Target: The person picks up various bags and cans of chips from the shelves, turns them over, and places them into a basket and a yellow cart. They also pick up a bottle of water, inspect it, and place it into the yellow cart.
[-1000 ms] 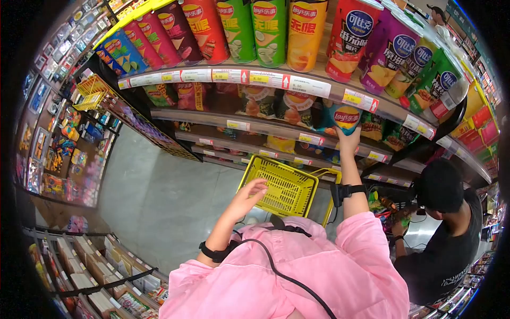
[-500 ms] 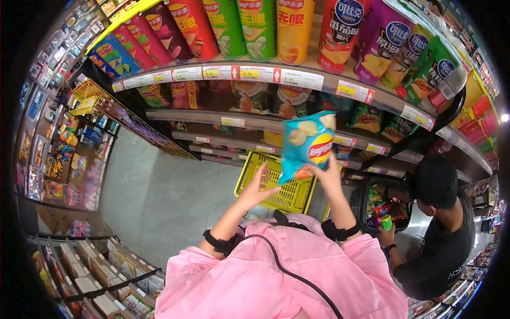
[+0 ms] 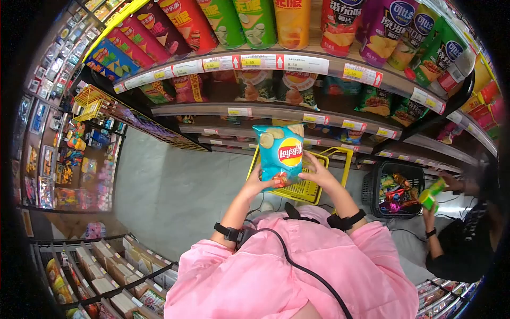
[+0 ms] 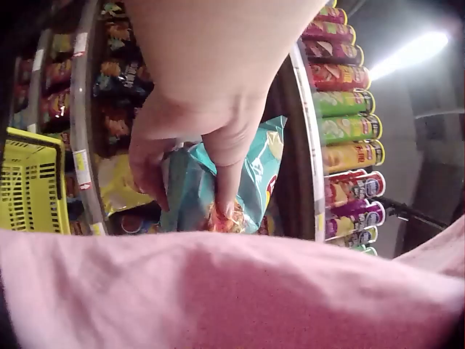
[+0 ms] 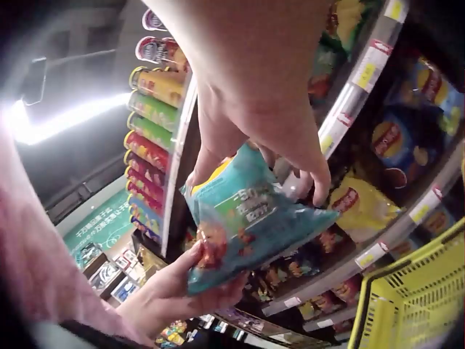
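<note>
On the left we see the floor (image 3: pixel 170 181) of the aisle and racks of small goods (image 3: pixel 58 154). Our left hand (image 3: pixel 255 183) comes next: its grip is curled on the lower left edge of the chip bag (image 3: pixel 277 154), with the fingers (image 4: pixel 225 182) pressed on the crumpled bottom seam. The bag stands upright in the air, front toward us, in front of the shelves (image 3: pixel 276 114) and just above the yellow basket (image 3: pixel 324 181). Our right hand (image 3: pixel 319 175) pinches the lower right corner, thumb on one face and fingers on the other.

We judge that the bag is light and full of air, so we should hold it by the seams and not squeeze the middle, otherwise the chips can break. Both hands should stay low on the bag and keep it level over the basket opening. Further right stands a black basket (image 3: pixel 396 186) with goods, and another person's hand holds a green box (image 3: pixel 431 194) beside it.
</note>
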A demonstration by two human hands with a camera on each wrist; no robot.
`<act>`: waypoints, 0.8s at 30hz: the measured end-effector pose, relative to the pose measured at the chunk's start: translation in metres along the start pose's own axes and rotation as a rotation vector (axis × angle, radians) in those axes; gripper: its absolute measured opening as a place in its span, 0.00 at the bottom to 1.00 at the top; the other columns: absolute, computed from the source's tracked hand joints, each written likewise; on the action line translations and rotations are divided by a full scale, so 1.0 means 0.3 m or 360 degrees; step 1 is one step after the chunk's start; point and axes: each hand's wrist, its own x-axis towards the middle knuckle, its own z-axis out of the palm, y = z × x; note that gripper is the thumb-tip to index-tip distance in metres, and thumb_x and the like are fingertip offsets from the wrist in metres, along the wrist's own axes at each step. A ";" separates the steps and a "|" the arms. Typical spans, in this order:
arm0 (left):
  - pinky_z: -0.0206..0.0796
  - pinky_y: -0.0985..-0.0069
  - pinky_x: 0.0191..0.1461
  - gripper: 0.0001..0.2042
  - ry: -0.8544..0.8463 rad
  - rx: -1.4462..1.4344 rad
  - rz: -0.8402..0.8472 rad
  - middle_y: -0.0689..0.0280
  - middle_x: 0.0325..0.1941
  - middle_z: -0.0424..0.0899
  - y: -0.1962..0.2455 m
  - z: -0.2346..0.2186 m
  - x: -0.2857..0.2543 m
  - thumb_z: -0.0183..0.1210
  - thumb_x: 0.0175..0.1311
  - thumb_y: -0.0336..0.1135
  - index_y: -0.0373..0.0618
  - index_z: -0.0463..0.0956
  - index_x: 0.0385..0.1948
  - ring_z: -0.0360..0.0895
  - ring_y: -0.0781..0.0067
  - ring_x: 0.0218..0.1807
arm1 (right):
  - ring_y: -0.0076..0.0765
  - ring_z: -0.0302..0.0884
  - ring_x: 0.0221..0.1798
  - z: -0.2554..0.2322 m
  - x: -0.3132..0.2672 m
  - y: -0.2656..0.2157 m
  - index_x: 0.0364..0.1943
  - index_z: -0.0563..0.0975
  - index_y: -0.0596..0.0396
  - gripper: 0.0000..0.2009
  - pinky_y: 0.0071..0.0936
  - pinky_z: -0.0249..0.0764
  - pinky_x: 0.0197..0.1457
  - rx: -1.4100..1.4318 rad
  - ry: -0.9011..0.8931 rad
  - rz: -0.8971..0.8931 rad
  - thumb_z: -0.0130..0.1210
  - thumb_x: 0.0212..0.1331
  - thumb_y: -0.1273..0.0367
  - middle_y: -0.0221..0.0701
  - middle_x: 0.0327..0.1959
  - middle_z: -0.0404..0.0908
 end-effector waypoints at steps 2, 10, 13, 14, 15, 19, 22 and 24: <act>0.58 0.76 0.50 0.36 0.0056 0.0102 -0.0105 0.59 0.47 0.66 -0.070 -0.029 0.005 0.64 0.35 0.30 0.37 0.53 0.50 0.65 0.70 0.48 | 0.37 0.53 0.57 -0.051 0.040 0.152 0.57 0.44 0.55 0.42 0.27 0.56 0.54 0.0100 -0.0133 0.0172 0.59 0.39 0.68 0.38 0.56 0.52; 0.59 0.75 0.50 0.36 -0.0199 -0.0396 -0.0697 0.57 0.48 0.65 -0.229 -0.064 0.015 0.63 0.38 0.34 0.35 0.51 0.51 0.65 0.68 0.49 | 0.25 0.67 0.41 -0.048 0.024 0.442 0.53 0.54 0.46 0.31 0.30 0.63 0.42 0.0252 0.0036 0.0921 0.55 0.45 0.59 0.26 0.41 0.69; 0.60 0.73 0.48 0.38 -0.0157 -0.0474 -0.0971 0.59 0.47 0.66 -0.440 -0.082 0.061 0.63 0.38 0.39 0.38 0.51 0.52 0.66 0.69 0.47 | 0.22 0.68 0.37 -0.080 0.025 0.604 0.47 0.60 0.44 0.25 0.28 0.64 0.37 0.0541 -0.0097 0.1278 0.55 0.44 0.56 0.23 0.38 0.70; 0.61 0.73 0.47 0.40 -0.0083 -0.0409 -0.1071 0.58 0.47 0.66 -0.520 -0.087 0.075 0.64 0.37 0.42 0.37 0.50 0.52 0.67 0.68 0.47 | 0.20 0.69 0.34 -0.077 0.019 0.618 0.42 0.63 0.43 0.22 0.24 0.65 0.32 0.0558 -0.0060 0.1357 0.55 0.43 0.55 0.21 0.35 0.71; 0.62 0.72 0.47 0.42 -0.0010 -0.0340 -0.1170 0.57 0.47 0.66 -0.567 -0.090 0.088 0.64 0.35 0.44 0.36 0.50 0.52 0.67 0.68 0.46 | 0.20 0.69 0.33 -0.069 0.026 0.609 0.42 0.64 0.43 0.21 0.22 0.64 0.31 0.0532 0.0013 0.1378 0.55 0.43 0.55 0.22 0.34 0.71; 0.58 0.70 0.47 0.38 -0.0017 -0.0491 -0.1212 0.64 0.49 0.66 -0.647 -0.081 0.116 0.62 0.39 0.47 0.47 0.51 0.53 0.65 0.70 0.49 | 0.22 0.71 0.33 -0.036 0.029 0.664 0.42 0.66 0.46 0.20 0.19 0.66 0.30 0.0653 0.0210 0.1273 0.54 0.45 0.57 0.24 0.33 0.73; 0.59 0.71 0.46 0.36 -0.0027 -0.0473 -0.1278 0.63 0.46 0.67 -0.699 -0.091 0.120 0.55 0.44 0.51 0.49 0.48 0.54 0.69 0.70 0.43 | 0.24 0.71 0.36 -0.047 0.052 0.776 0.43 0.65 0.49 0.20 0.22 0.69 0.35 0.0791 0.0191 0.1170 0.53 0.46 0.59 0.26 0.36 0.73; 0.60 0.72 0.44 0.34 0.0108 -0.0481 -0.1268 0.63 0.46 0.68 -0.728 -0.111 0.117 0.53 0.45 0.52 0.51 0.48 0.54 0.70 0.70 0.40 | 0.26 0.71 0.38 -0.049 0.079 0.819 0.44 0.65 0.51 0.19 0.25 0.70 0.39 0.0848 0.0140 0.1094 0.52 0.48 0.61 0.28 0.38 0.72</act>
